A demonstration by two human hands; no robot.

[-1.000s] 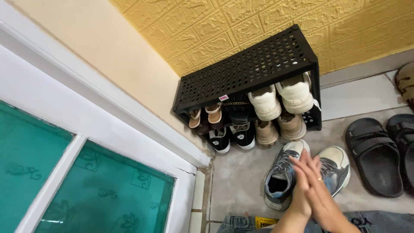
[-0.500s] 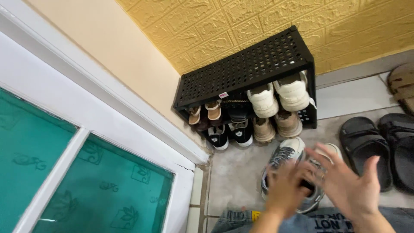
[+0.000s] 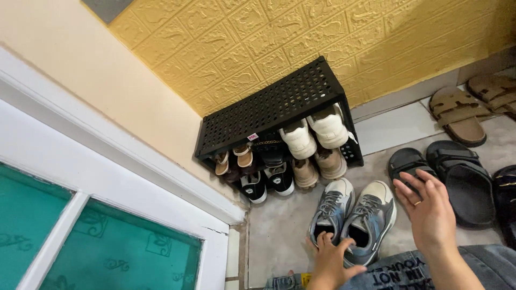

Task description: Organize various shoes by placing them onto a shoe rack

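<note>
Both hands are open and hold nothing: the left hand (image 3: 329, 258) touches the heel of the grey sneakers (image 3: 352, 217) on the floor before the black shoe rack (image 3: 274, 107); the right hand (image 3: 427, 212) hovers beside them, fingers spread.

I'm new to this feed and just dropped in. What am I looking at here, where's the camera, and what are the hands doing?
There is no machine here: a person works with two bare hands, and the single camera sits on their head, looking down at a tiled floor by a door.

The left hand rests on the heel end of a pair of grey sneakers standing on the floor. The right hand, open with fingers spread and wearing a ring, is raised beside the sneakers and holds nothing.

Behind them a black perforated shoe rack stands against a yellow textured wall, full of shoes. To the right lie black sandals and brown sandals.
</note>
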